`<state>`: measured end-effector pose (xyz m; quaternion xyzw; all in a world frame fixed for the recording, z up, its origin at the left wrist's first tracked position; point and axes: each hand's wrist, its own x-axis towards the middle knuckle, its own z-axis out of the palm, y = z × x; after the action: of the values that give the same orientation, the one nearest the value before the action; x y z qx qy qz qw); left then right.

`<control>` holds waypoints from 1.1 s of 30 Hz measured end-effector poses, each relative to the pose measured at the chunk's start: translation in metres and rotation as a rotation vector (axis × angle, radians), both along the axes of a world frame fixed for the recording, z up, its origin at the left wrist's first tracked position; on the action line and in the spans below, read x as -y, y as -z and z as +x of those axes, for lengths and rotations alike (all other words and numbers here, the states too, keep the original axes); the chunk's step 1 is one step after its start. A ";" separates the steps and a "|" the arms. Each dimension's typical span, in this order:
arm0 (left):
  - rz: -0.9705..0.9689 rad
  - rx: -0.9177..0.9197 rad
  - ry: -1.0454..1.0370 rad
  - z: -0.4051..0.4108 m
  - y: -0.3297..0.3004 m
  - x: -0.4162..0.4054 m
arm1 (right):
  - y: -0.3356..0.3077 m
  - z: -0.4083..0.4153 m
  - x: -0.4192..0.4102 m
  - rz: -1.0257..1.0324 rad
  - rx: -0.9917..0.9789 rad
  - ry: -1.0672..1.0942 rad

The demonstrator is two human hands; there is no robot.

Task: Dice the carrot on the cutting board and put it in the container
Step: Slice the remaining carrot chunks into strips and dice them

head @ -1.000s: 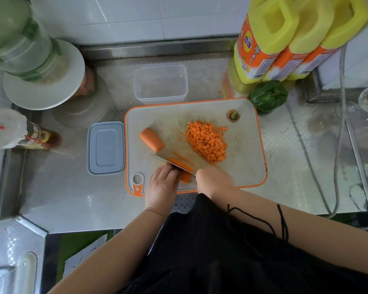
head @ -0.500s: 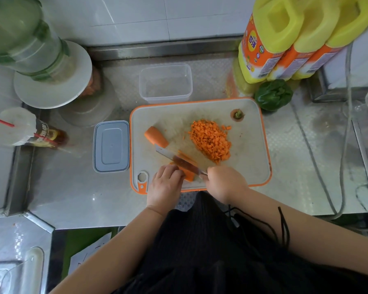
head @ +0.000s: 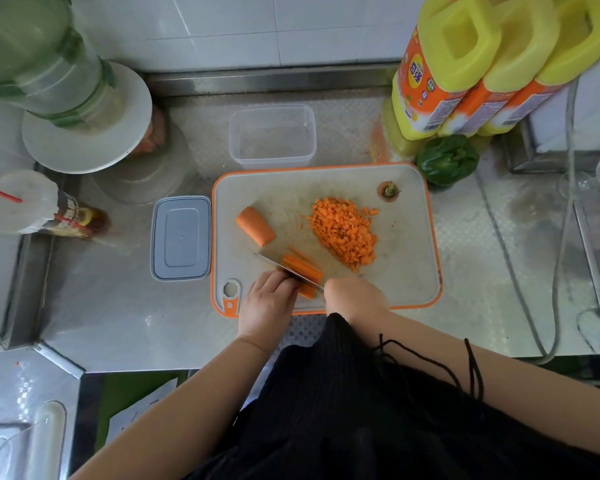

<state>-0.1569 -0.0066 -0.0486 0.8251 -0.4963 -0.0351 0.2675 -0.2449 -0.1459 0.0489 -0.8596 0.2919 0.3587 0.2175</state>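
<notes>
We see the left hand [head: 269, 299] with its fingers curled down on a bundle of carrot strips [head: 302, 268] near the front edge of the orange-rimmed cutting board [head: 406, 258], while the right hand [head: 355, 299] grips the handle of a knife [head: 284, 268] whose blade lies across those strips. On the same board we find a pile of diced carrot [head: 343, 233] toward the middle, an uncut carrot chunk [head: 256, 226] to the left and the carrot top [head: 388, 190] in the far right corner. The clear container [head: 272, 136] stands on the counter [head: 492, 271] just behind the board, and its grey lid [head: 181, 238] lies just beside the board's left edge.
</notes>
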 end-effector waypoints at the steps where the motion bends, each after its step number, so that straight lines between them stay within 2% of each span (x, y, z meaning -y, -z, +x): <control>1: -0.007 -0.001 0.000 0.000 0.000 0.000 | 0.003 0.000 -0.002 -0.015 0.014 0.000; 6: 0.008 0.013 0.024 0.000 -0.003 0.001 | 0.019 -0.008 -0.003 -0.014 0.129 0.050; 11: 0.029 0.052 0.042 0.001 -0.004 -0.004 | 0.013 -0.010 0.016 0.126 0.108 0.150; 18: 0.082 0.032 0.035 0.003 -0.004 -0.003 | 0.004 -0.015 0.004 0.027 0.096 0.066; 28: 0.033 0.025 0.045 0.004 -0.001 -0.002 | -0.002 -0.009 0.003 0.015 -0.020 0.012; 33: 0.033 0.011 0.027 0.003 0.003 -0.003 | 0.002 0.000 -0.002 -0.014 -0.018 0.005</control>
<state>-0.1536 -0.0036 -0.0513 0.8229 -0.5081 -0.0423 0.2509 -0.2445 -0.1434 0.0471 -0.8571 0.2986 0.3636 0.2098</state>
